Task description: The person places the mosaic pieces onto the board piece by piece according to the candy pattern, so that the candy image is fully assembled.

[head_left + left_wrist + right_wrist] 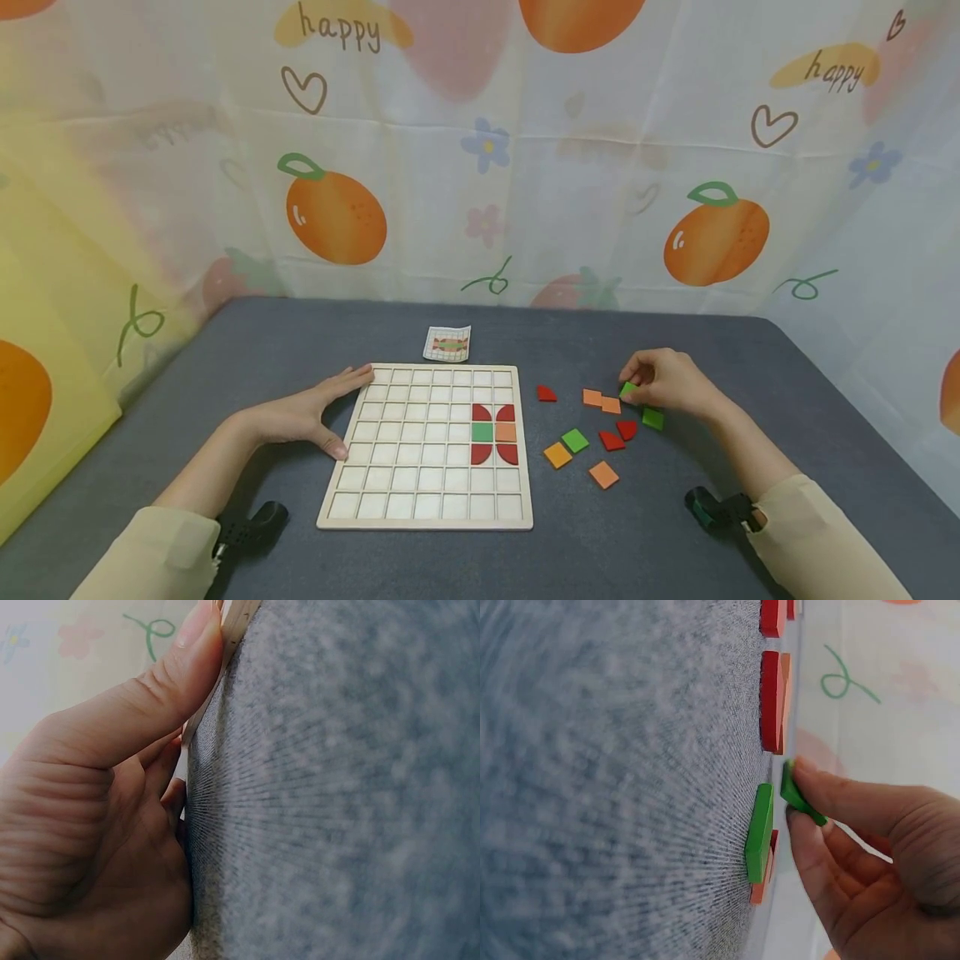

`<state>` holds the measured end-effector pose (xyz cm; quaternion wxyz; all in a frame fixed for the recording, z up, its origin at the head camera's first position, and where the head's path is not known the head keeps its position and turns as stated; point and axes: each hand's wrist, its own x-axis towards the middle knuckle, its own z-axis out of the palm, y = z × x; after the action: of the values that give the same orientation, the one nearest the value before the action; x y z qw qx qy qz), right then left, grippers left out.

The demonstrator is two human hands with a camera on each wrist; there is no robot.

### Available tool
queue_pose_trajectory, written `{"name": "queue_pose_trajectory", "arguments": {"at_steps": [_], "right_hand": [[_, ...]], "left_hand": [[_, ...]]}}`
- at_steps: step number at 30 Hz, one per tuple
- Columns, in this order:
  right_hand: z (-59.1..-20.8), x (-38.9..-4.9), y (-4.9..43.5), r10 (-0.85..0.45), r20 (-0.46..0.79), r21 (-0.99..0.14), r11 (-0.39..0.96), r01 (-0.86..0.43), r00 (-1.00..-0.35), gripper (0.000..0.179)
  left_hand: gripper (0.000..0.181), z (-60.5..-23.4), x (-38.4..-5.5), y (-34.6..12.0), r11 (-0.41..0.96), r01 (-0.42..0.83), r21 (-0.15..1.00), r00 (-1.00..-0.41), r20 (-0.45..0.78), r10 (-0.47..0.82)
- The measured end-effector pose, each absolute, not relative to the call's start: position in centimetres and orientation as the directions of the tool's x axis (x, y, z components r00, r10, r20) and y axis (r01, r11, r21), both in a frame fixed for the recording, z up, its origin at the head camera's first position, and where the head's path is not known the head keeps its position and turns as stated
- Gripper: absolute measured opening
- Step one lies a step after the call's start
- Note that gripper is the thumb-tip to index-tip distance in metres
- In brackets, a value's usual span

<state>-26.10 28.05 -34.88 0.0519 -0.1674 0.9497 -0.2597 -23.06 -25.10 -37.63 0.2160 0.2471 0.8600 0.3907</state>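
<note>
A wooden grid board [405, 481] lies in the middle of the table. Along its left edge, my left hand [300, 410] rests with fingers and thumb spread; the left wrist view has the thumb [161, 694] against the wooden rim. Off to the board's right, my right hand [675, 385] pinches a green square tile [801, 799] between thumb and fingertips, raised over the table. Another green square [653, 418] lies just beneath this hand. On the board's right columns sit several red quarter-circle pieces [481, 453], a green square [482, 432] and an orange square [506, 432].
Loose tiles lie right of the board: orange squares [603, 475], a yellow-orange square [557, 455], a green square [575, 440] and red quarter-circles [612, 441]. A small pattern card [448, 340] lies behind the board. Printed cloth [487, 208] hangs behind the grey table [262, 350].
</note>
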Motion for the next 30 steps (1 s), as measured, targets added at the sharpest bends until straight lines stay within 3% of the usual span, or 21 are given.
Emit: {"name": "queue_pose_trajectory", "arguments": {"at_steps": [12,24,30], "right_hand": [[-34.3,-25.9,26.6,-0.287,0.085,-0.556,0.781,-0.285,-0.954,0.021],[-34.4,-25.6,23.9,-0.347,0.119,-0.638,0.691,-0.340,-0.930,0.016],[-34.3,-25.1,22.1,-0.389,0.112,-0.621,0.691,-0.370,-0.914,0.019]], "left_hand": [[0.122,-37.5,-23.3,-25.2,0.574,0.277,0.770,-0.780,-0.170,0.603],[0.122,-37.8,-23.2,-25.3,0.555,0.273,0.786,-0.773,-0.164,0.613],[0.122,-37.9,-23.2,-25.2,0.554,0.270,0.787,-0.777,-0.162,0.609]]}}
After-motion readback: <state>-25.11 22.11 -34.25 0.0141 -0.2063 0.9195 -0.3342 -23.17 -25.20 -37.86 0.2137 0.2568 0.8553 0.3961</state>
